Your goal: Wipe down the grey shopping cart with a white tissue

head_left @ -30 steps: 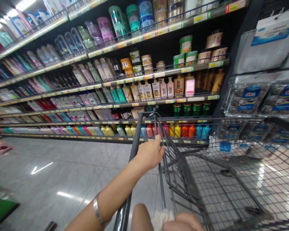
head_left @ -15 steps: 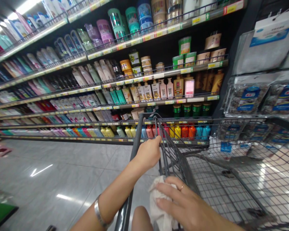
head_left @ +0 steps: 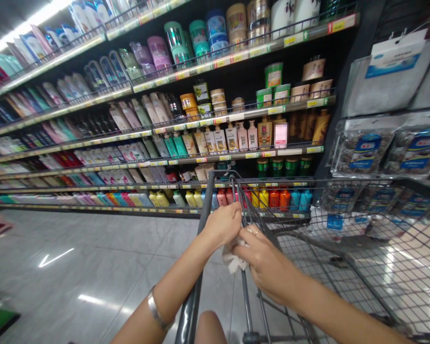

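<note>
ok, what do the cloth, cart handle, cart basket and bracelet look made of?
Cloth: soft fabric or possibly paper wipe; matte, crumpled folds.
Cart handle: plastic or coated metal, can't tell; dark, with glossy highlights.
Cart basket: likely coated metal; thin dark crossed wires.
Bracelet: probably metal; smooth, silvery, bright reflections.

White top-shelf tubs [head_left: 306, 18] apparently read "iso".

A crumpled off-white cloth [head_left: 233, 260] hangs bunched, partly covered, just below centre; the dark wire shopping cart [head_left: 189, 310] stands upright from lower centre to the right edge.
</note>
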A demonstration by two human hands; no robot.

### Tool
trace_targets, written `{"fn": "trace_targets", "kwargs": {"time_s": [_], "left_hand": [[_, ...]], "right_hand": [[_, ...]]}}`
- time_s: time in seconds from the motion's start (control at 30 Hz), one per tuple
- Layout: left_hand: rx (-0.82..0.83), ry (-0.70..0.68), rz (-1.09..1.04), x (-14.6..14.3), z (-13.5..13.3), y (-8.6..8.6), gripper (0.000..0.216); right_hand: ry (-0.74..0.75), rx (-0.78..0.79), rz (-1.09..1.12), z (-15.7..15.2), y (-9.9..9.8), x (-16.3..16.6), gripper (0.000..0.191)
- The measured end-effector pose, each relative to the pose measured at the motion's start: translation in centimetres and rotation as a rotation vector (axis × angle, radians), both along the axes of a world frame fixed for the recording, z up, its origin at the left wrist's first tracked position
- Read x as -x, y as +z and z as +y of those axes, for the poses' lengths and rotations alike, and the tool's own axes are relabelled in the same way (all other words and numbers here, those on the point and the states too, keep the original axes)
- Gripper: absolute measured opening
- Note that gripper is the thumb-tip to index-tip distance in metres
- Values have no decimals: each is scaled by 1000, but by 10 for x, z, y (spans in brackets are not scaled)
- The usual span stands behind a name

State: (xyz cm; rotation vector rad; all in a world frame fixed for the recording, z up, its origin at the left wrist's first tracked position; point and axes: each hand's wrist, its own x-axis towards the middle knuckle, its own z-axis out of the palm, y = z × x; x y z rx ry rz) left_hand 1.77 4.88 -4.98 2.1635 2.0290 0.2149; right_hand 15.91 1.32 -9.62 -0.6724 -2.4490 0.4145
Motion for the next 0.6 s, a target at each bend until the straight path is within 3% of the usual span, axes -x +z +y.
{"fn": "trace_targets", "kwargs": {"time_s": [0.17,0.37,0.6], "left_hand": [[-16,3,3,2,2,-3,24],[-23,-4,10,3,2,-3,18],[-24,-1,19,1,4,-4,18]], "right_hand": [[32,-5,57,-32,-8,-10,41],[52,-193,152,-62,-28,-21,21],[-25,156,247,-77,-48,-34,34]]}}
